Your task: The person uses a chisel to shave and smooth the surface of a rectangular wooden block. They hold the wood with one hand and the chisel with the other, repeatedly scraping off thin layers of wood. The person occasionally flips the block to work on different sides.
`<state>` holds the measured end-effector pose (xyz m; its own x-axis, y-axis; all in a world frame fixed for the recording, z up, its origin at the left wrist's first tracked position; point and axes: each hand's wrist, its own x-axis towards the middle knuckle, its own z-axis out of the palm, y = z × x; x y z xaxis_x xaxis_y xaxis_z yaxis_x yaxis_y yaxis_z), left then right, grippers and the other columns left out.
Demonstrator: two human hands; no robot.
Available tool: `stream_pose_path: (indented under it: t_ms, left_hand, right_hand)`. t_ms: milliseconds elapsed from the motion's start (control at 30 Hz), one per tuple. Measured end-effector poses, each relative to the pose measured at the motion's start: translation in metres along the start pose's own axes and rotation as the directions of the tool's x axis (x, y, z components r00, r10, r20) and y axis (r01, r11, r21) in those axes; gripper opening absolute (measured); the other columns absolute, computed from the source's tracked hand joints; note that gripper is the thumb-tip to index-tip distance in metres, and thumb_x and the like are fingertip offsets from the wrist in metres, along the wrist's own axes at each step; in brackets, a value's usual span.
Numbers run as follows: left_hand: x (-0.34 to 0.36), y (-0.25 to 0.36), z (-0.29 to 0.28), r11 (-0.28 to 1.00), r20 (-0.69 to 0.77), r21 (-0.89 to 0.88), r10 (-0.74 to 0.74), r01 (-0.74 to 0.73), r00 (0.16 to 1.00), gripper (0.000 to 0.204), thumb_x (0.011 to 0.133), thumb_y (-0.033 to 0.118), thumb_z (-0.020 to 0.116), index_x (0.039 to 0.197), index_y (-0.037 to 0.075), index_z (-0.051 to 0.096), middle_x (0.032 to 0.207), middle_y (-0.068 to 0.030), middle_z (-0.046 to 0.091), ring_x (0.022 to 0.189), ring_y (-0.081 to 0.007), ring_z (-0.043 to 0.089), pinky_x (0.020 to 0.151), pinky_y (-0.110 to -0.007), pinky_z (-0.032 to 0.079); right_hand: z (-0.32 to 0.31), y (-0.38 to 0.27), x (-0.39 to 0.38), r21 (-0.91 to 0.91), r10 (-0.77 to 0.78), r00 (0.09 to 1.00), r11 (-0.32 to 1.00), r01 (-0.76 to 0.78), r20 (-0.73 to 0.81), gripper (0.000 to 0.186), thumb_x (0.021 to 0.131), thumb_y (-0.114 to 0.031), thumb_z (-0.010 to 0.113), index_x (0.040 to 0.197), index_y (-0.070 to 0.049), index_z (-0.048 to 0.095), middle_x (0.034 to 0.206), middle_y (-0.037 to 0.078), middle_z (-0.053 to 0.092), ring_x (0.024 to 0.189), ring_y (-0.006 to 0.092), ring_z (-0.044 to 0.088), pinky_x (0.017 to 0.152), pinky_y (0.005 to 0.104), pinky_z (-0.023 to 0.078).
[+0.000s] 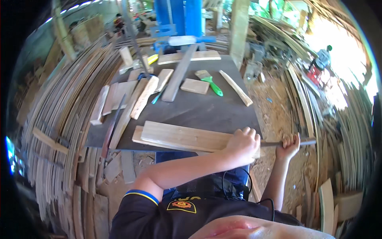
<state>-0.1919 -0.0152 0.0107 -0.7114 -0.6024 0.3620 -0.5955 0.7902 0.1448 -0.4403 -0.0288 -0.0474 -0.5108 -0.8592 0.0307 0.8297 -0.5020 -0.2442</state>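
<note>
My left hand (243, 144) is closed over the right end of a pale wooden board (185, 134). That board lies across the near edge of the dark tabletop, on top of another wooden board (137, 136) that shows along its left end and front. Just to the right, past the table's edge, my right hand (288, 146) is wrapped round a long, narrow dark bar (308, 142). The bar runs level from beside my left hand out past my right fist. Its exact kind is unclear, and its left end is hidden near my left hand.
The dark table (199, 111) also bears a green-handled brush (215, 87), a small wood block (195, 86), a long grey strip (180, 73), a curved wood piece (236, 88) and a handsaw-like tool (109, 135). Stacked planks (59, 115) flank the left; another person (322, 57) is far right.
</note>
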Motion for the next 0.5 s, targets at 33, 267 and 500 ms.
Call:
stream_pose_path:
  t_ms: [33, 267, 500]
  left_hand:
    - [-0.001, 0.004, 0.002, 0.996, -0.001, 0.081, -0.026, 0.026, 1.0, 0.045, 0.071, 0.027, 0.078, 0.101, -0.002, 0.062, 0.094, -0.0134, 0.061, 0.095, -0.0278, 0.061, 0.076, -0.041, 0.051]
    - [-0.002, 0.005, 0.017, 0.998, -0.105, 0.045, -0.03, 0.035, 0.994, 0.04, 0.073, 0.018, 0.072, 0.104, -0.006, 0.062, 0.097, -0.0158, 0.06, 0.097, -0.0288, 0.059, 0.077, -0.042, 0.05]
    - [-0.004, 0.003, 0.01, 0.993, -0.03, 0.043, -0.112, 0.113, 0.993, 0.054, 0.062, 0.028, 0.082, 0.103, -0.002, 0.063, 0.102, -0.0143, 0.059, 0.1, -0.0284, 0.058, 0.075, -0.043, 0.049]
  right_hand:
    - [0.004, 0.002, -0.001, 0.004, -0.009, 1.0, 1.0, 0.009, -0.02, 0.04, 0.104, -0.018, 0.051, 0.068, -0.016, 0.033, 0.058, -0.005, 0.021, 0.045, 0.007, 0.014, 0.036, 0.0247, 0.015]
    - [0.001, 0.005, 0.003, -0.028, -0.014, 1.0, 1.0, 0.014, 0.0, 0.043, 0.104, -0.019, 0.051, 0.067, -0.018, 0.029, 0.055, -0.006, 0.018, 0.042, 0.0062, 0.014, 0.034, 0.0248, 0.016]
    - [0.003, 0.005, 0.003, -0.035, -0.049, 0.996, 0.998, 0.046, -0.074, 0.038, 0.103, -0.018, 0.052, 0.071, -0.017, 0.032, 0.057, -0.005, 0.02, 0.044, 0.0064, 0.016, 0.034, 0.0247, 0.018]
